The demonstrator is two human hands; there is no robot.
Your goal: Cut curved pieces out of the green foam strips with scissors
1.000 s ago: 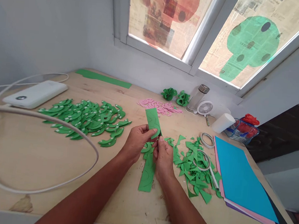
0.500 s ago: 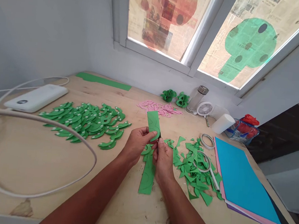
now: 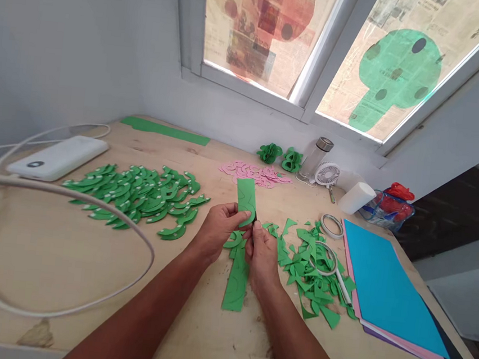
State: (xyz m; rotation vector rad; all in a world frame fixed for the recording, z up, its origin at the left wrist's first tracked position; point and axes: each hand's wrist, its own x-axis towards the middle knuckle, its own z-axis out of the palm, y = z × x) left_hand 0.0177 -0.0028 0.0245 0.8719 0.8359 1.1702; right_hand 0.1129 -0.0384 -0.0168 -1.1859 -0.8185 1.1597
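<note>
My left hand (image 3: pixel 220 225) pinches a green paper strip (image 3: pixel 245 192) marked with drawn curved lines, thumb on its front. Close against it, my right hand (image 3: pixel 263 252) is closed around scissors (image 3: pixel 255 216); only a bit of dark blade shows at the strip's right edge, and the handles are hidden in the fingers. Below both hands another green strip (image 3: pixel 235 283) with pencilled curves lies on the table. Part of a cut green piece (image 3: pixel 233 240) shows beneath the left fingers.
Left lies a heap of curved green pieces (image 3: pixel 140 195), behind a looping white cable (image 3: pixel 148 244) and power bank (image 3: pixel 59 156). Right are green scraps (image 3: pixel 315 277), tape rolls (image 3: pixel 332 226) and coloured sheets (image 3: pixel 390 284). Pink cutouts (image 3: pixel 257 174), a bottle (image 3: pixel 316 156) and small fan (image 3: pixel 327 174) stand behind.
Both hands stay nearly in place. The held strip has shifted very slightly at the scissors; nothing was let go or picked up.
</note>
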